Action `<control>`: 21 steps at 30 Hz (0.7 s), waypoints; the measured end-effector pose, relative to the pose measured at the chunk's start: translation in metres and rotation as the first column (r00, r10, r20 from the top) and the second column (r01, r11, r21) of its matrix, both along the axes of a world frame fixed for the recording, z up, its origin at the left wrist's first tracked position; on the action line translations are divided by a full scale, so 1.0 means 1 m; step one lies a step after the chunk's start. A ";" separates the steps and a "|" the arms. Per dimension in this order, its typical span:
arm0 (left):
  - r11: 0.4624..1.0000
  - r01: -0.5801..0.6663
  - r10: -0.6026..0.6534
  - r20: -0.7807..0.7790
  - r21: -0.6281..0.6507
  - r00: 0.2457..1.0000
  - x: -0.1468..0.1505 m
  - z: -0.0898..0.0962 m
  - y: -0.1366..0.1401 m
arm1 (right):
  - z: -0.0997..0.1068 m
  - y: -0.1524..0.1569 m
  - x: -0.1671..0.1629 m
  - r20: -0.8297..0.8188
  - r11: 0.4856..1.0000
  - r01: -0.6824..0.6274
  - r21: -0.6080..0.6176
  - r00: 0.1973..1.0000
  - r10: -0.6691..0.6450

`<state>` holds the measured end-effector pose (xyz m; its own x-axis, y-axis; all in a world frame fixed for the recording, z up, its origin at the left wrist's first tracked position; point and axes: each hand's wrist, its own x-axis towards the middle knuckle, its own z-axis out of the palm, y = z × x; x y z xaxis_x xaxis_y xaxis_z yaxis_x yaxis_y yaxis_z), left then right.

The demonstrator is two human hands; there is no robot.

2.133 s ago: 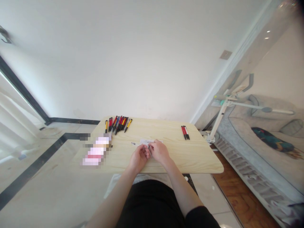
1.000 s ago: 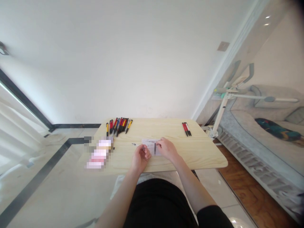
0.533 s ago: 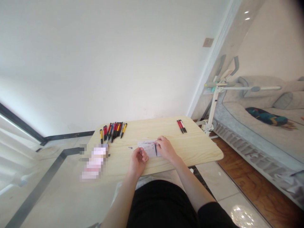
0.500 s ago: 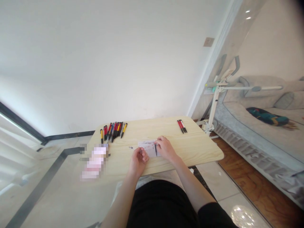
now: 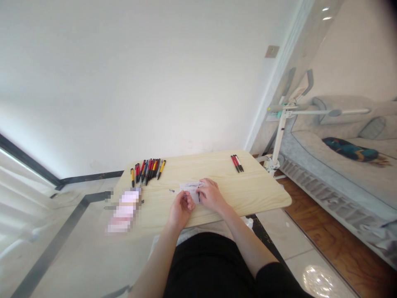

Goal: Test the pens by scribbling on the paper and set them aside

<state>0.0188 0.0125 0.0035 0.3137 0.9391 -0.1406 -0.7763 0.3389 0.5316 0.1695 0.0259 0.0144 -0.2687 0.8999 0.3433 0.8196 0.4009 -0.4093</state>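
A small whitish sheet of paper [image 5: 191, 187] with faint markings lies on the table near its front edge. Over its left part rests my left hand [image 5: 182, 207], fingers curled inward; what they hold, if anything, is too small to make out. My right hand [image 5: 212, 196] covers the sheet's right side, thumb and fingers closed on a thin dark rod [image 5: 199, 197], which looks like a slim pen part. Its upper end sits at the fingertips. Just left of the paper are tiny dark bits [image 5: 171, 191].
On the pale wooden table [image 5: 260, 194], a bunch of pens [image 5: 151, 169] in red, yellow, blue and black lies back left. Three pens [image 5: 237, 163] lie back right. A blurred pinkish item [image 5: 124, 211] is at the left edge. Behind stands a white wall [image 5: 186, 82].
My right hand has shifted slightly left over the paper, and the thin dark rod has moved left with it. My left hand stays nearly in place.
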 end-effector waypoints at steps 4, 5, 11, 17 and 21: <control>1.000 -0.001 0.001 0.004 0.005 1.000 0.000 -0.002 0.001 | -0.004 0.005 0.005 -0.075 0.997 0.025 0.066 0.997 -0.020; 1.000 -0.002 0.002 0.002 0.005 1.000 0.000 -0.002 0.001 | -0.006 0.006 0.006 -0.097 0.996 0.031 0.084 0.995 -0.023; 1.000 -0.005 0.005 -0.011 0.005 1.000 0.001 -0.002 0.000 | -0.016 0.011 0.014 -0.242 0.987 0.115 0.115 0.967 -0.085; 1.000 0.005 -0.005 -0.019 0.000 1.000 0.001 0.000 0.000 | -0.015 0.005 0.011 -0.182 0.991 0.034 0.128 0.983 -0.010; 1.000 -0.007 0.007 -0.025 0.008 1.000 0.001 0.001 -0.001 | -0.014 0.001 0.009 -0.143 0.991 -0.027 0.133 0.989 0.046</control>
<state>0.0203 0.0118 0.0041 0.3037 0.9423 -0.1405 -0.7651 0.3291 0.5534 0.1786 0.0271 0.0008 -0.2396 0.8355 0.4944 0.7390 0.4872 -0.4652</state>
